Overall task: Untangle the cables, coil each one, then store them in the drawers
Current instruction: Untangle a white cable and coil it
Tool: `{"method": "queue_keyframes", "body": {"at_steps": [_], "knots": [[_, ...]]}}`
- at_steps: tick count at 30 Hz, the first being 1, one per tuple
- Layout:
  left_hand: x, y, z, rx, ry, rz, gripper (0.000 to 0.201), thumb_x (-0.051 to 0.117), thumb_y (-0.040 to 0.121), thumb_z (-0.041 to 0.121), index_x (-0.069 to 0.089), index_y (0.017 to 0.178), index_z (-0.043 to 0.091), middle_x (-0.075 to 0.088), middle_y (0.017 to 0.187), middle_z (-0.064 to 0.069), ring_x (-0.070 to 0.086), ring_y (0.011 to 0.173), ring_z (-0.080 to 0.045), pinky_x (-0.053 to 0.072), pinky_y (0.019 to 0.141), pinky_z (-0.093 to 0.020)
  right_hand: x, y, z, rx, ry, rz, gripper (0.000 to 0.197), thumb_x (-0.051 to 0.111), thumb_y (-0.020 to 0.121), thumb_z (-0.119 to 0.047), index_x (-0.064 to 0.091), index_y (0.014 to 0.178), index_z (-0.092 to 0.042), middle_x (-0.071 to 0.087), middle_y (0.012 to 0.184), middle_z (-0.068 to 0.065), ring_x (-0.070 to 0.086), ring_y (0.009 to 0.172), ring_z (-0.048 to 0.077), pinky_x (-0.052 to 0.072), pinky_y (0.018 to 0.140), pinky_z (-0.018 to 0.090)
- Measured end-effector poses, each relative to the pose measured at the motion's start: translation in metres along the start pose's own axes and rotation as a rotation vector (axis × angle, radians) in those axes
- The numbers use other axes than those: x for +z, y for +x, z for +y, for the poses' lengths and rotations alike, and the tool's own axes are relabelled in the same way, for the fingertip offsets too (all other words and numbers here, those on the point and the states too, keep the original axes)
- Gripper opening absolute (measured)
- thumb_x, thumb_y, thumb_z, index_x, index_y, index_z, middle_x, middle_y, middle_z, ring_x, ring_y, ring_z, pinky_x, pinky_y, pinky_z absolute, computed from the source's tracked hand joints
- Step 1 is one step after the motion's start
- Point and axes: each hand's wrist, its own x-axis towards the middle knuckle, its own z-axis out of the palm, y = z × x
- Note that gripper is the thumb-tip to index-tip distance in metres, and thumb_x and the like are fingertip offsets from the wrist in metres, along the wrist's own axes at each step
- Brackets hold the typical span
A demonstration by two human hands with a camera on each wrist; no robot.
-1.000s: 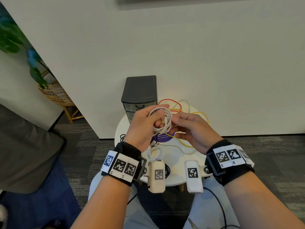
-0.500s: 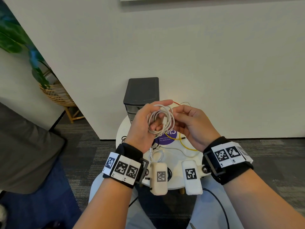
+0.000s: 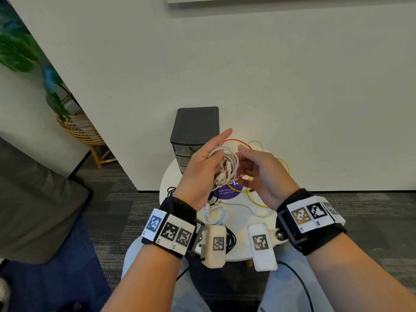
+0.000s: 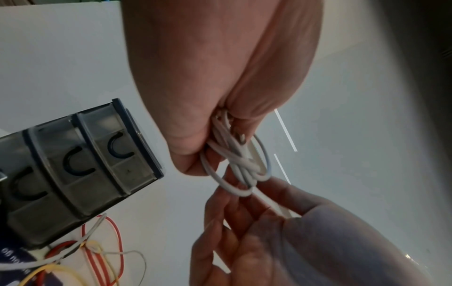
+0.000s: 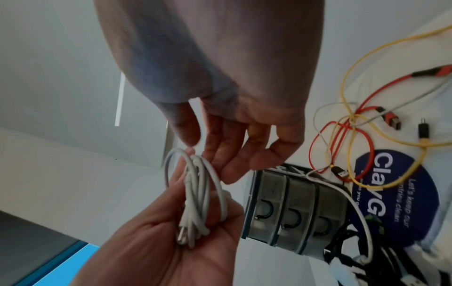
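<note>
Now left hand (image 3: 202, 170) grips coiled white cable bundle (image 3: 226, 164) at frame centre, long axis upright; right hand (image 3: 263, 174) just right of it, fingers relaxed, empty; dark plastic three-drawer unit (image 3: 193, 140) directly behind coil on white round counter (image 3: 258, 219), nearer left hand

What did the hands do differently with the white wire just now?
The right hand let go of the coiled white cable and drew back a little, fingers relaxed. The left hand opened up, forefinger now straight, with the coil lying in its palm under the thumb. The drawer unit, all drawers shut, and the red and yellow cables on the table stayed put.
</note>
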Motion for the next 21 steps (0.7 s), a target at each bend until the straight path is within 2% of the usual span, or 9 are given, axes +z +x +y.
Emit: {"method": "queue_keyframes", "body": {"at_steps": [2,4,7,9,11,13,14,16,21], "knots": [[0.000,0.000,0.001,0.002,-0.035,0.002,0.045,0.036,0.108,0.003,0.062,0.137,0.025,0.062,0.067,0.003,0.059,0.058,-0.003,0.052,0.062,-0.017,0.001,-0.002,0.000,-0.076,-0.093,-0.036,0.027,0.061,0.099,-0.029,0.073,0.086,-0.007,0.069,0.081,0.011,0.063,0.074,0.018,0.049,0.067,0.026],[-0.001,0.001,0.003,0.005,-0.049,0.007,0.043,0.039,0.105,0.002,0.066,0.134,0.021,0.048,0.061,-0.001,0.047,0.055,-0.008,0.049,0.062,-0.018,0.000,-0.002,0.002,-0.149,-0.144,-0.045,0.027,0.064,0.098,-0.022,0.069,0.085,0.001,0.065,0.084,0.020,0.060,0.076,0.025,0.049,0.068,0.030],[-0.003,0.003,0.002,0.007,-0.066,-0.024,0.038,0.046,0.099,0.011,0.068,0.130,0.017,0.043,0.080,-0.017,0.040,0.079,-0.031,0.047,0.080,-0.035,-0.004,-0.001,0.003,-0.165,-0.154,-0.046,0.031,0.062,0.099,-0.022,0.067,0.082,0.003,0.062,0.081,0.020,0.055,0.076,0.026,0.047,0.068,0.032],[-0.002,0.002,0.004,-0.017,-0.105,-0.038,0.037,0.052,0.096,0.024,0.069,0.128,0.015,0.048,0.106,-0.018,0.043,0.097,-0.034,0.043,0.089,-0.044,-0.006,-0.002,0.003,-0.151,-0.154,-0.053,0.033,0.059,0.101,-0.024,0.068,0.082,0.002,0.062,0.078,0.015,0.055,0.072,0.023,0.048,0.065,0.025],[-0.001,0.002,0.004,-0.039,-0.095,-0.012,0.035,0.053,0.101,0.033,0.071,0.127,0.017,0.045,0.104,-0.015,0.038,0.095,-0.031,0.037,0.089,-0.047,-0.008,-0.001,0.007,-0.151,-0.154,-0.063,0.037,0.058,0.101,-0.027,0.068,0.087,0.006,0.065,0.079,0.013,0.056,0.071,0.019,0.048,0.065,0.024],[0.000,0.003,0.002,-0.036,-0.050,0.021,0.032,0.047,0.107,0.027,0.072,0.125,0.016,0.028,0.080,-0.011,0.025,0.075,-0.028,0.037,0.077,-0.038,-0.009,-0.001,0.010,-0.140,-0.137,-0.078,0.038,0.057,0.102,-0.030,0.071,0.094,0.004,0.067,0.082,0.013,0.056,0.075,0.020,0.047,0.066,0.024],[0.000,0.004,0.001,-0.041,-0.039,0.030,0.033,0.044,0.109,0.022,0.071,0.126,0.015,0.020,0.076,-0.012,0.021,0.067,-0.025,0.037,0.070,-0.031,-0.010,-0.001,0.012,-0.131,-0.125,-0.088,0.037,0.056,0.102,-0.031,0.073,0.096,0.001,0.068,0.084,0.012,0.056,0.075,0.020,0.046,0.066,0.025],[0.000,0.004,0.000,-0.057,-0.061,0.023,0.034,0.040,0.110,0.017,0.068,0.129,0.011,0.025,0.066,-0.003,0.028,0.056,-0.010,0.042,0.059,-0.021,-0.011,-0.001,0.011,-0.103,-0.088,-0.107,0.035,0.055,0.102,-0.031,0.076,0.099,-0.002,0.070,0.085,0.011,0.055,0.073,0.017,0.042,0.067,0.029],[-0.004,0.007,-0.006,-0.107,-0.174,-0.001,0.033,0.044,0.108,0.016,0.067,0.129,0.008,0.036,0.063,-0.001,0.039,0.062,-0.011,0.046,0.062,-0.021,-0.012,-0.002,0.005,-0.068,-0.170,-0.115,0.036,0.055,0.103,-0.031,0.077,0.097,-0.003,0.073,0.089,0.014,0.058,0.078,0.017,0.042,0.072,0.031]]}}
